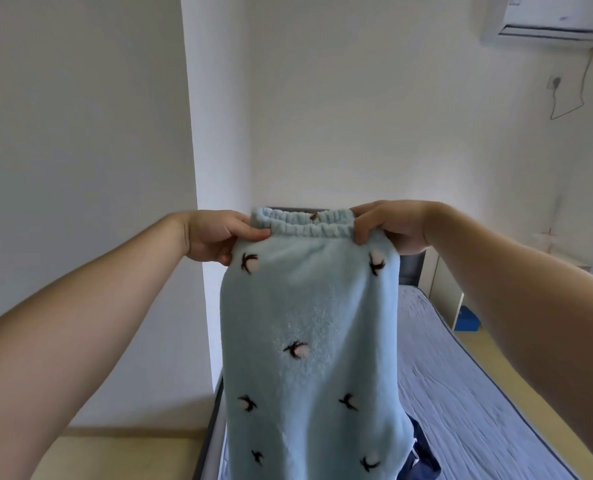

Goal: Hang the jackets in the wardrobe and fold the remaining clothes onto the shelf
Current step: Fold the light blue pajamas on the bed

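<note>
**Q:** What is the central object, and where is it?
**A:** A pale-blue fleece garment [309, 323], held up in the air in front of the person, above the near end of a bed [461, 393]. It hangs down from its top edge and runs out of view at the bottom of the frame.

**Q:** How does it look?
**A:** The pile is thick and fuzzy. A gathered elastic waistband [302, 225] forms the top edge, its opening slightly parted. Scattered over the fabric are small white puffs, each with dark brown prongs, like cotton bolls. The cloth bulges softly, without sharp creases.

**Q:** How is it held?
**A:** The left hand [215, 237] pinches the waistband's left end, thumb on the near face, the other fingers curled beneath. The right hand [388, 226] pinches the right end, fingers bent over the rim. Both forearms are bare and stretched forward.

**Q:** What surrounds it?
**A:** The bed carries a blue striped sheet. A dark-blue cloth [423, 455] lies on it, just beside the garment's lower right edge and partly hidden by it. White walls stand behind. An air conditioner [558, 22] is mounted at upper right, with a wall socket [554, 81] and a hanging cable beneath it.
</note>
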